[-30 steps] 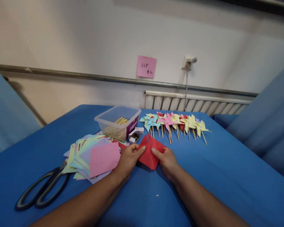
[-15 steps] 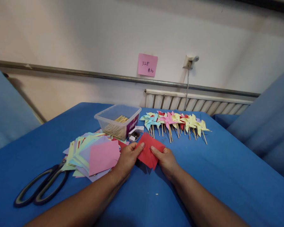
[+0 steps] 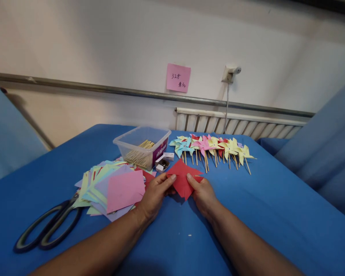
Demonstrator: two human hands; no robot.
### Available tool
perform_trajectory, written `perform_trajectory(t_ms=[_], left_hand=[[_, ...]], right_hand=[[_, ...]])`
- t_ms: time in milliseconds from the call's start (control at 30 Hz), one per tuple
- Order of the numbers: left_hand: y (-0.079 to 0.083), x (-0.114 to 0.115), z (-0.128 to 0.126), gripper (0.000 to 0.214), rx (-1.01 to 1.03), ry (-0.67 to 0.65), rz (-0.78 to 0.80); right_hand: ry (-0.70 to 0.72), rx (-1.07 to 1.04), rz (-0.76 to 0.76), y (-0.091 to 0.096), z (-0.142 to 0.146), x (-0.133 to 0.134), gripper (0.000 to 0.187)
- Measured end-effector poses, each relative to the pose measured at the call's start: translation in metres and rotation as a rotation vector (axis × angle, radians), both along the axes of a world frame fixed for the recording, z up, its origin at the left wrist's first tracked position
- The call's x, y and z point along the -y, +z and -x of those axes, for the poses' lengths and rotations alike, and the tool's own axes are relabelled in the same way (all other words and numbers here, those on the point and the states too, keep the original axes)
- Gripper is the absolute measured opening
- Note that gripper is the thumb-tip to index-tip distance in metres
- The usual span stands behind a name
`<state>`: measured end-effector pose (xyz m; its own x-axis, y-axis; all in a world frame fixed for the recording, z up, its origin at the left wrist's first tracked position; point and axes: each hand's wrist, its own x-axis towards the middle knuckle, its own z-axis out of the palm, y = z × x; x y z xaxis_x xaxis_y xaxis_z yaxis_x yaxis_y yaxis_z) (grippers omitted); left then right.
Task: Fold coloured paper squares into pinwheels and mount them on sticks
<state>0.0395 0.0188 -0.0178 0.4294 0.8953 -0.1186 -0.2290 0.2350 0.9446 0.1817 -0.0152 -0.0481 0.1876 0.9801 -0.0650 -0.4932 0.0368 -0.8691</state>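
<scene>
A square of red paper (image 3: 181,183) with slits cut in from its corners is held above the blue table, one corner pointing toward me. My left hand (image 3: 158,188) pinches its left side, thumb on top and fingers underneath. On the right side, my right hand (image 3: 200,188) grips it the same way, its thumb pressing near the middle of the sheet. Just left of my left hand lies a loose pile of coloured paper squares (image 3: 125,190), a pink one uppermost. Some fingers of both hands are hidden beneath the sheet.
Behind the pile stands a clear plastic box (image 3: 126,141) of thin wooden sticks (image 3: 140,155). A small open box of pins (image 3: 162,165) sits by it. Finished paper pinwheels (image 3: 205,145) lie at the back right. Large scissors (image 3: 50,228) rest at left on the blue tablecloth (image 3: 264,222).
Both hands have tilted the red paper, so its near corner sits a little higher and the slits on its sides show more. My right thumb has shifted slightly along it.
</scene>
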Motion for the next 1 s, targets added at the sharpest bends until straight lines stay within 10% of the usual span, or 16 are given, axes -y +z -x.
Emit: perform_trajectory(t_ms=[1000], left_hand=[[-0.0053, -0.0028, -0.0018, 0.033, 0.065, 0.083, 0.065]], right_hand=[[0.115, -0.009, 0.022, 0.0016, 0.0003, 0.0026, 0.042]])
